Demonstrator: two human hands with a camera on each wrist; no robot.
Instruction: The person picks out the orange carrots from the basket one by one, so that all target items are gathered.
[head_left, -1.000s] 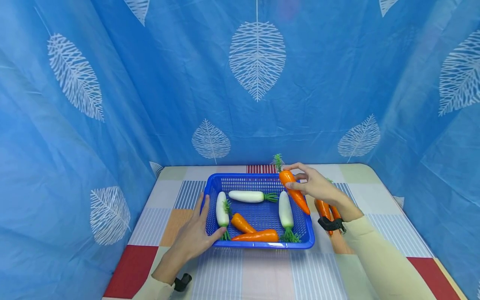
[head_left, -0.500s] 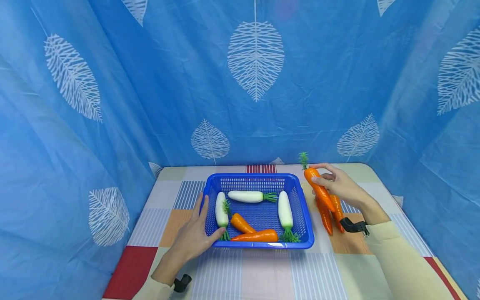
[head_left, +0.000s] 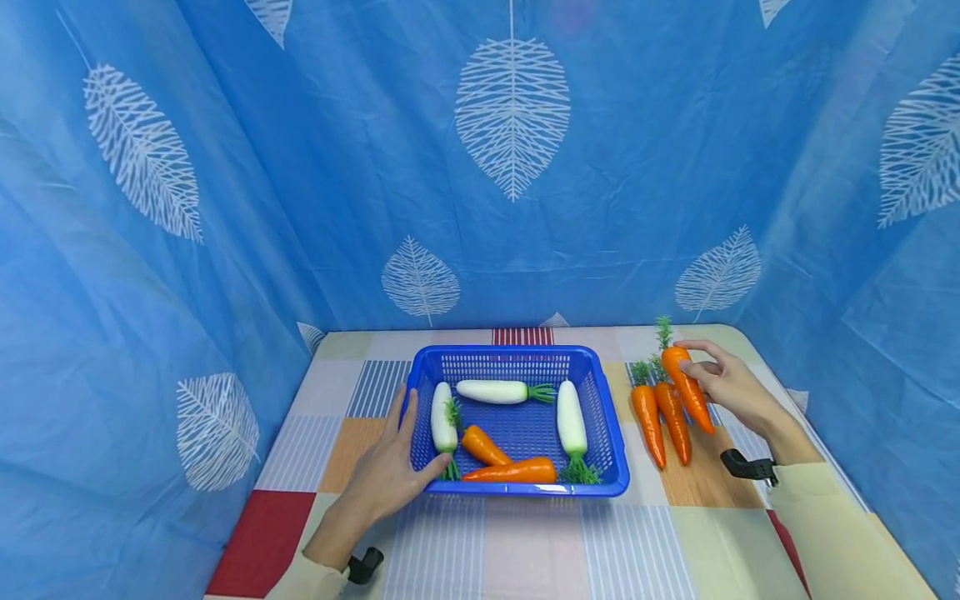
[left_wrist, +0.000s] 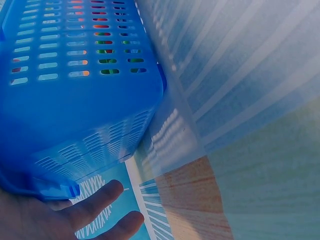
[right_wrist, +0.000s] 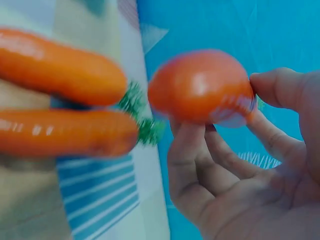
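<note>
My right hand [head_left: 731, 385] pinches an orange carrot [head_left: 687, 390] by its thick end, its green top pointing away. Two more carrots [head_left: 648, 423] [head_left: 673, 421] lie side by side on the cloth just left of it. In the right wrist view the held carrot [right_wrist: 200, 87] sits between thumb and fingers of the hand [right_wrist: 250, 195]. My left hand [head_left: 384, 471], fingers spread, rests at the left side of the blue basket [head_left: 525, 491]; the left wrist view shows its fingers beside the basket wall [left_wrist: 75, 110].
Inside the basket lie three white radishes [head_left: 492, 392] [head_left: 444, 421] [head_left: 571, 421] and two carrots [head_left: 517, 472] [head_left: 483, 447]. A patchwork cloth [head_left: 532, 550] covers the table. Blue curtains [head_left: 600, 250] with white leaf prints hang behind and at both sides.
My right hand has carried the carrot from over the basket's right rim to the right, beside the two carrots on the cloth. The left hand has stayed in place.
</note>
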